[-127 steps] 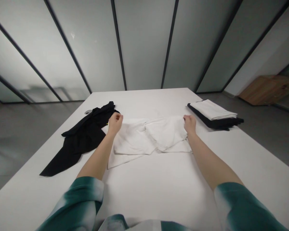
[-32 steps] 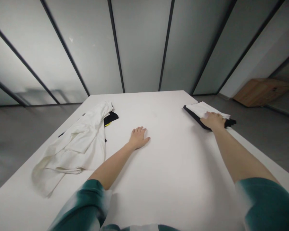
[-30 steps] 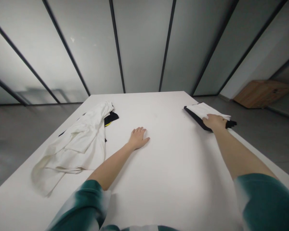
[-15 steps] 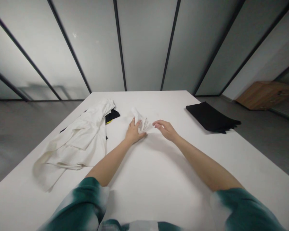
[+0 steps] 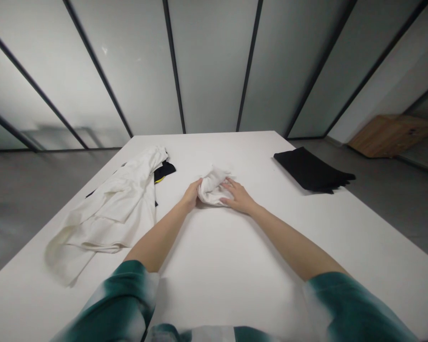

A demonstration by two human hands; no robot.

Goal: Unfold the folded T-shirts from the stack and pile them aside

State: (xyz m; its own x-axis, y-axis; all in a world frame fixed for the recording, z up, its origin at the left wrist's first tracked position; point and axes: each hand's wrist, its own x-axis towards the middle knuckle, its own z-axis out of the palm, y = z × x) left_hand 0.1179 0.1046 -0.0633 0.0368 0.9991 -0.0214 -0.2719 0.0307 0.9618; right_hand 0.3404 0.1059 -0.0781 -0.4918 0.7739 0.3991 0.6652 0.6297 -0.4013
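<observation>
A bunched white cloth [image 5: 213, 186] lies in the middle of the white table [image 5: 235, 256]. My left hand [image 5: 191, 195] grips its left side with fingers curled into the fabric. My right hand [image 5: 237, 195] presses on its right side, fingers curved over the cloth. Both forearms reach forward from green and white sleeves.
A crumpled white garment [image 5: 109, 211] lies at the left over a black garment [image 5: 164, 170] with a yellow spot. A folded black cloth [image 5: 312, 170] sits at the right near the table edge. Frosted panels stand behind; a wooden box [image 5: 388, 135] sits on the floor far right.
My right hand took the white cloth off the black folded cloth and brought it to the table's middle. My left hand has closed on it, and the cloth is bunched between both hands.
</observation>
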